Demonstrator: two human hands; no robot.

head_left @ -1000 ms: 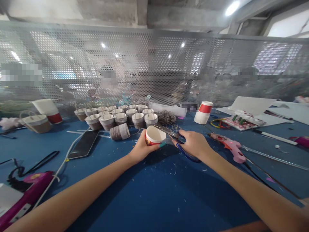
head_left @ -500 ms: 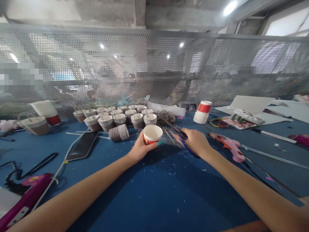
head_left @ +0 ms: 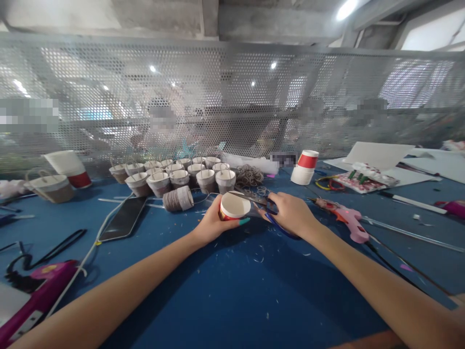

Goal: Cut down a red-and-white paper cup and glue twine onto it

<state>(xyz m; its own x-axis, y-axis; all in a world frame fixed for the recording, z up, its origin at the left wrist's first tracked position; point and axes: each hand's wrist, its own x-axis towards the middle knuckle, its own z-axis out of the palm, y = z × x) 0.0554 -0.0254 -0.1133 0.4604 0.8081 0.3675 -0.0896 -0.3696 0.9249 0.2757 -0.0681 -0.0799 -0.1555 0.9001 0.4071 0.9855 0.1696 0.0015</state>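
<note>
A red and white paper cup is gripped in my left hand, its mouth tilted up toward me. My right hand is closed round the blue handles of a pair of scissors. Their dark blades point left and reach the far rim of the cup. Whether the blades bite into the paper, I cannot tell. Beyond the cup lies a heap of grey-brown twine. Several twine-wrapped cups with loop handles stand in rows behind my left hand, and a roll of ribbon or cord lies in front of them.
A pink glue gun lies right of my right hand, its cable trailing forward. Stacked paper cups stand behind it. To the left are a phone, a white cable and a magenta tool. A perforated metal screen closes off the back.
My left hand has tilted the cup and shifted it slightly right. The scissors have swung leftward, so their blades now meet the cup's rim.
</note>
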